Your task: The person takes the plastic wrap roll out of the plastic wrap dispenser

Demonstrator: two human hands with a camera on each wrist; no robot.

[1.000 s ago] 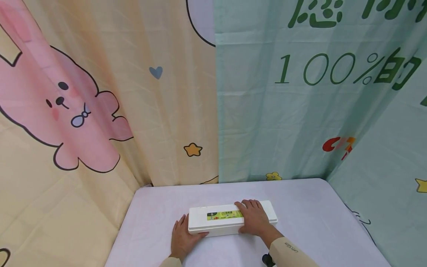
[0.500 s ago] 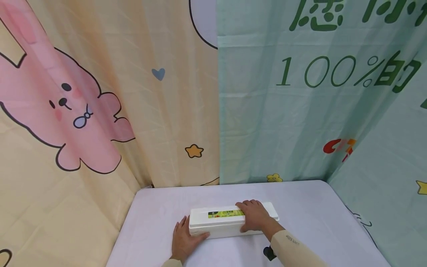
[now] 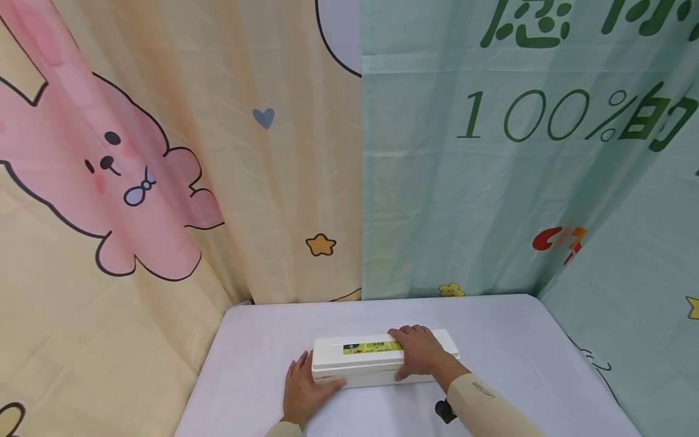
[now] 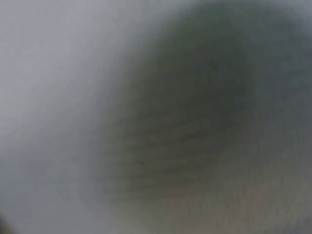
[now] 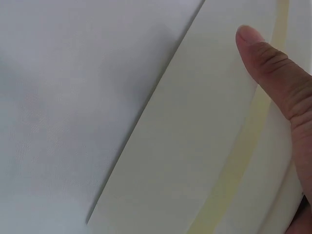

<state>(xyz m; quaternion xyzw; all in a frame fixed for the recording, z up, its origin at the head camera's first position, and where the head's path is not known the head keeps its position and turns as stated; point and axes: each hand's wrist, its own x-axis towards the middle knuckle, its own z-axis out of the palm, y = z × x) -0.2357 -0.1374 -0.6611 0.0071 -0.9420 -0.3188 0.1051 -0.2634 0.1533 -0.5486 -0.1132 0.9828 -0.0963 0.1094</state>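
A long white lidded box [image 3: 355, 364] with a yellow-green label [image 3: 371, 348] rests on the table in the head view. My left hand [image 3: 306, 391] holds its left end, fingers along the short side and thumb at the front lower edge. From above, my right hand [image 3: 420, 353] grips the box right of centre, fingers over the lid and thumb down the front face. In the right wrist view, the thumb [image 5: 278, 68] lies on the pale box side [image 5: 170, 122], beside a yellowish strip [image 5: 231, 175]. Only blur shows in the left wrist view.
A white cloth covers the table [image 3: 262, 340], which has rounded far corners. Printed curtains stand around it, a cream one [image 3: 284, 182] at left and a green one [image 3: 415, 200] at right. A small dark object [image 3: 445, 411] shows beside the right sleeve [image 3: 486, 403].
The box and both hands sit slightly further right in the head view, along with the whole scene. A thin line now shows under the lid at the front left. Both hands keep their hold.
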